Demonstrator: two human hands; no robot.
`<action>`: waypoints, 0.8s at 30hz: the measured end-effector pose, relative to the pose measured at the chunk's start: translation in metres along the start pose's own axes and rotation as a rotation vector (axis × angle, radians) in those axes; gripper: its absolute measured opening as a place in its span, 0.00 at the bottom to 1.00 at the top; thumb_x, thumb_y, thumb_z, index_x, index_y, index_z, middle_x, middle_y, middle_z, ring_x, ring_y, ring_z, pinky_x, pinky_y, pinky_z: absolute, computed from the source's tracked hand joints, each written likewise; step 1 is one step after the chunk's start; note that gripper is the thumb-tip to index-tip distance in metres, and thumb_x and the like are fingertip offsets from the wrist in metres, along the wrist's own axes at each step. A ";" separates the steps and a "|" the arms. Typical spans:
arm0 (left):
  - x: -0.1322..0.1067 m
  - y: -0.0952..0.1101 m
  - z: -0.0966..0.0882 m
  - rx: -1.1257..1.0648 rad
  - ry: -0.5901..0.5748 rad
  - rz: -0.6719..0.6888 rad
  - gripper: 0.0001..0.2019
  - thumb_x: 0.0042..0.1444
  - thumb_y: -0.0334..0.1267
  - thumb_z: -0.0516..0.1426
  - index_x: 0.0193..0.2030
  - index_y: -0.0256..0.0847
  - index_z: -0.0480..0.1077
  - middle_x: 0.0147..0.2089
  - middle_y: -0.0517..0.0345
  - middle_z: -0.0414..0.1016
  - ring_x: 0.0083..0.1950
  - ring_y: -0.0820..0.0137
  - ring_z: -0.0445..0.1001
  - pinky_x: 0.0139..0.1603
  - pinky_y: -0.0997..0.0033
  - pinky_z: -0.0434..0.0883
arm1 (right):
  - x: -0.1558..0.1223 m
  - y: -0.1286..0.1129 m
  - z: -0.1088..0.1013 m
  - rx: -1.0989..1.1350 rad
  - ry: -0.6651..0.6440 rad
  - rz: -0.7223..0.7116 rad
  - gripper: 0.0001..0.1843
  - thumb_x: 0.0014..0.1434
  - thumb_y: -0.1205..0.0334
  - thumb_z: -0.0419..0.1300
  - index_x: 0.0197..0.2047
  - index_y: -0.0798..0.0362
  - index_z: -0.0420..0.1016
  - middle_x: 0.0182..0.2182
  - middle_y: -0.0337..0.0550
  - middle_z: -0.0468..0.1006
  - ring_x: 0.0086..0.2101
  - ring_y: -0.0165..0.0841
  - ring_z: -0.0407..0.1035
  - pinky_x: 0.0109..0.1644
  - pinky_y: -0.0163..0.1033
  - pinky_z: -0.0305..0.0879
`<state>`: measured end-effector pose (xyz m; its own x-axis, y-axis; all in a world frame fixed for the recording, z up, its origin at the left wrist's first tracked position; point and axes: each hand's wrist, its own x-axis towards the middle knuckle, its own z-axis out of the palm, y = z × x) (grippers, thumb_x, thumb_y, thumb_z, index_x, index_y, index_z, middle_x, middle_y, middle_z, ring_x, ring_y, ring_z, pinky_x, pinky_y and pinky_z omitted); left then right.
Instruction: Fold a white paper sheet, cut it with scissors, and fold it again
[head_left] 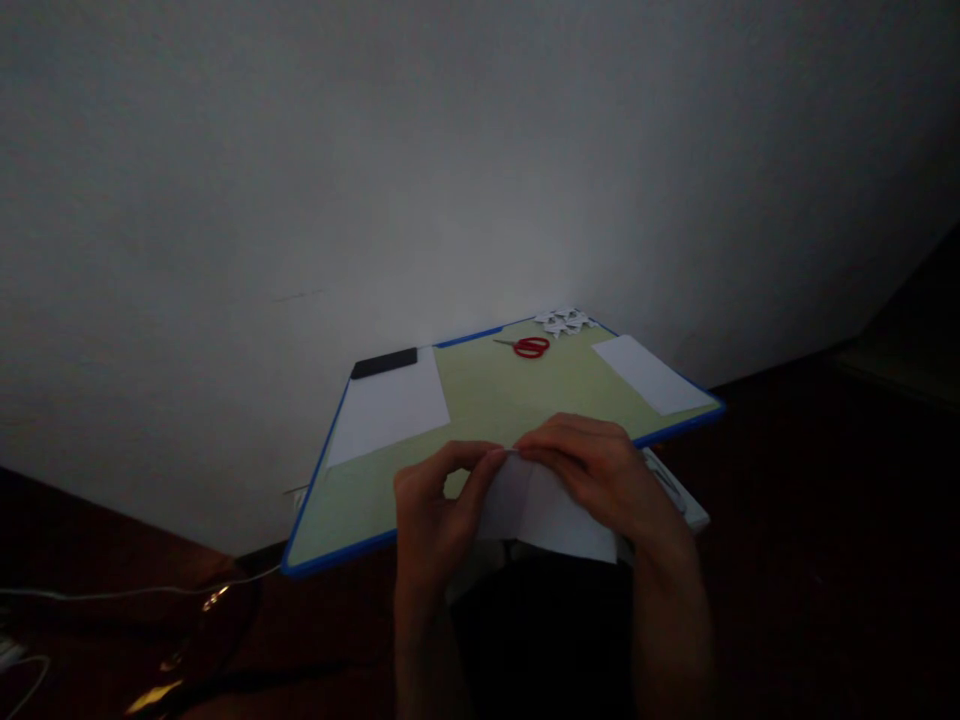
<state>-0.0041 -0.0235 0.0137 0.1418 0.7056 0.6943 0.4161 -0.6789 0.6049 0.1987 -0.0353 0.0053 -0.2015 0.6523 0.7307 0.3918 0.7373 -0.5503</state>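
A pale wall (450,180) fills the upper view, under dim light. Against it stands a blue-rimmed tabletop (491,392) with a light green surface. Two white sheets lie on it: the left sheet (386,412) toward the left end and the narrower-looking right sheet (651,375) along the right edge. The left hand (439,500) and right hand (604,468) meet in front of the body, across the tabletop's near edge. Between them is the held paper (559,522), white, in front of the person and in line with that near edge. The grip is closed to a pinch on both sides: thumbs against fingers on the paper's upper edge, fingertips close together. The paper lies below the pinch, toward the body; neither hand is nearer, both being in contact. Its pinched edge points toward the wall, its free edge toward the person, slanting slightly down to the right. The visible part appears longer from side to side, but the right hand covers a portion, so the long axis is unconfirmed. Smaller items noted: a black slab (384,363) overlapping the left sheet, white cut pieces (564,321) at the far right corner, and red-handled scissors (531,347), blades leftward.
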 end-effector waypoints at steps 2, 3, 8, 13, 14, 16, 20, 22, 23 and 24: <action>0.001 0.004 0.001 0.026 0.025 0.025 0.06 0.64 0.33 0.65 0.34 0.44 0.80 0.30 0.64 0.84 0.31 0.72 0.81 0.36 0.75 0.75 | 0.001 -0.001 0.001 -0.006 0.002 0.008 0.04 0.71 0.66 0.65 0.45 0.50 0.83 0.38 0.40 0.86 0.39 0.33 0.79 0.46 0.38 0.71; 0.002 0.005 0.002 0.037 0.031 0.038 0.07 0.64 0.33 0.63 0.34 0.43 0.79 0.29 0.64 0.83 0.30 0.73 0.80 0.35 0.76 0.74 | 0.001 -0.001 0.002 -0.012 0.000 0.016 0.04 0.71 0.66 0.65 0.45 0.50 0.83 0.38 0.40 0.85 0.39 0.33 0.79 0.46 0.38 0.71; 0.004 0.003 0.010 0.089 -0.013 0.037 0.07 0.68 0.33 0.58 0.36 0.43 0.74 0.26 0.65 0.76 0.25 0.74 0.75 0.28 0.78 0.68 | 0.001 -0.002 0.001 -0.008 0.013 0.076 0.05 0.71 0.64 0.64 0.44 0.49 0.82 0.37 0.38 0.84 0.39 0.33 0.78 0.46 0.39 0.71; 0.004 -0.002 0.013 0.101 -0.067 0.042 0.07 0.68 0.33 0.55 0.39 0.44 0.74 0.25 0.65 0.75 0.22 0.75 0.72 0.25 0.78 0.65 | 0.000 -0.001 0.000 0.003 0.013 0.107 0.05 0.72 0.63 0.64 0.44 0.47 0.82 0.38 0.39 0.85 0.39 0.34 0.79 0.46 0.39 0.72; 0.004 -0.002 0.013 0.104 -0.069 0.043 0.07 0.67 0.33 0.55 0.39 0.44 0.74 0.25 0.65 0.75 0.22 0.75 0.72 0.25 0.78 0.65 | 0.000 -0.001 0.000 0.001 0.010 0.112 0.05 0.72 0.63 0.64 0.43 0.47 0.82 0.37 0.39 0.85 0.39 0.34 0.79 0.45 0.39 0.72; 0.005 -0.001 0.013 0.105 -0.063 0.049 0.07 0.67 0.32 0.55 0.39 0.43 0.74 0.24 0.66 0.74 0.21 0.76 0.71 0.25 0.79 0.64 | 0.000 -0.002 0.001 -0.004 0.007 0.112 0.05 0.72 0.62 0.64 0.43 0.48 0.83 0.37 0.39 0.85 0.38 0.34 0.79 0.45 0.39 0.72; 0.005 -0.001 0.012 0.106 -0.011 0.027 0.06 0.67 0.33 0.55 0.39 0.43 0.72 0.22 0.67 0.70 0.20 0.76 0.66 0.22 0.78 0.60 | 0.000 -0.006 -0.002 0.007 0.049 0.152 0.05 0.71 0.58 0.65 0.45 0.46 0.84 0.38 0.39 0.86 0.39 0.34 0.79 0.46 0.40 0.73; 0.006 -0.003 0.011 0.120 0.091 -0.045 0.05 0.68 0.35 0.55 0.39 0.44 0.71 0.20 0.69 0.65 0.18 0.76 0.63 0.21 0.77 0.56 | -0.002 -0.006 -0.008 0.005 0.141 0.235 0.11 0.67 0.52 0.69 0.51 0.44 0.84 0.37 0.39 0.85 0.37 0.36 0.78 0.45 0.41 0.73; 0.006 -0.005 0.011 0.124 0.162 -0.090 0.05 0.69 0.37 0.56 0.39 0.44 0.69 0.19 0.71 0.63 0.17 0.76 0.61 0.20 0.77 0.54 | -0.004 -0.005 -0.011 0.018 0.210 0.279 0.18 0.65 0.48 0.71 0.55 0.44 0.83 0.36 0.39 0.84 0.35 0.36 0.77 0.43 0.41 0.73; 0.007 -0.006 0.011 0.124 0.240 -0.138 0.05 0.69 0.39 0.56 0.40 0.44 0.68 0.17 0.72 0.60 0.17 0.76 0.59 0.19 0.76 0.52 | -0.005 -0.003 -0.015 0.055 0.277 0.314 0.25 0.63 0.44 0.71 0.60 0.44 0.80 0.35 0.40 0.83 0.33 0.36 0.76 0.40 0.42 0.73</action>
<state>0.0040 -0.0126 0.0104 -0.1338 0.7112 0.6902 0.5255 -0.5395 0.6578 0.2122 -0.0434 0.0088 0.1721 0.7808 0.6007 0.3454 0.5232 -0.7791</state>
